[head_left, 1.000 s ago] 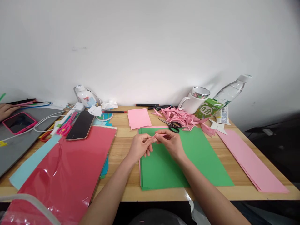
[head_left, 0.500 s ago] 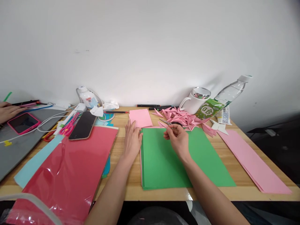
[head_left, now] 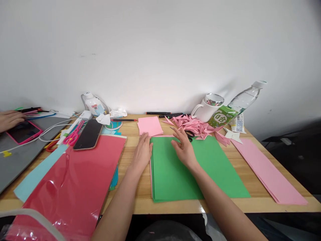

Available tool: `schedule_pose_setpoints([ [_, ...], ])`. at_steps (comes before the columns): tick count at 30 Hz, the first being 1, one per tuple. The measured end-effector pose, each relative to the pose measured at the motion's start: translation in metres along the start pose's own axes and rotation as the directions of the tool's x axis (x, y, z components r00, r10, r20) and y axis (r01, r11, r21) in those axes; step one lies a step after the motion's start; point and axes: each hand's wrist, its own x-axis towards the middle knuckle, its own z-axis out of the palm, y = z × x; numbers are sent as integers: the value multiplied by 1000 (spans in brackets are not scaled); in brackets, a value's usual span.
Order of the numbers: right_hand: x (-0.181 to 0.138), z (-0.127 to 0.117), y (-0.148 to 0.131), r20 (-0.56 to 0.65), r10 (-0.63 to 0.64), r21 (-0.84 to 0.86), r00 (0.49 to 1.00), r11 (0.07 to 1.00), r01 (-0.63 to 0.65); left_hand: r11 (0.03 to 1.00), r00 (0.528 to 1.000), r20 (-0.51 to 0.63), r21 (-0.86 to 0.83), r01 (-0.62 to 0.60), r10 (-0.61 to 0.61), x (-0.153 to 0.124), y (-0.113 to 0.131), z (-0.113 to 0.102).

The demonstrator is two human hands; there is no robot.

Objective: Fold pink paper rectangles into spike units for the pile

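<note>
Left hand (head_left: 143, 147) is lying flat, thumb apart, beside pink paper (head_left: 150, 126) (likely light, easily creased, best pinched edgewise), while right hand (head_left: 185, 148) is holding thumb and fingers apart.

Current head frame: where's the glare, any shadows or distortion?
Head view: white glare streaks on the shiny plastic-covered red sheet, none on the matte green paper stack; head view: soft shadow on the white wall left of the clear plastic bottle; head view: wide-angle stretch, probably why the bottle appears to lean.
</note>
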Motion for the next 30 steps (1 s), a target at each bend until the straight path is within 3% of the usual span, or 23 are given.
schedule_pose_setpoints([
  [6,-3,5,-2,-26,-81,-48,996,996,80,998,997,-63,-57,37,-40,1,5,-8],
  [10,-3,6,-2,-17,31,63,999,998,-30,995,975,-203,-72,72,-85,0,11,-20],
  [14,-4,8,-5,38,121,266,992,956,-126,980,941,-322,-195,40,-102,-2,18,-25],
  [19,-4,7,-11,113,145,355,983,918,-176,946,977,-211,-316,-68,0,-1,25,-20],
  [25,-1,5,-10,-3,131,290,991,949,-125,941,987,-112,-305,-144,115,-4,25,-13],
  [27,-1,5,-6,3,154,229,988,962,-150,946,992,-104,-308,-103,74,-5,26,-12],
  [30,-1,6,-1,7,164,114,986,980,-164,955,989,-115,-293,52,-89,2,30,-18],
])
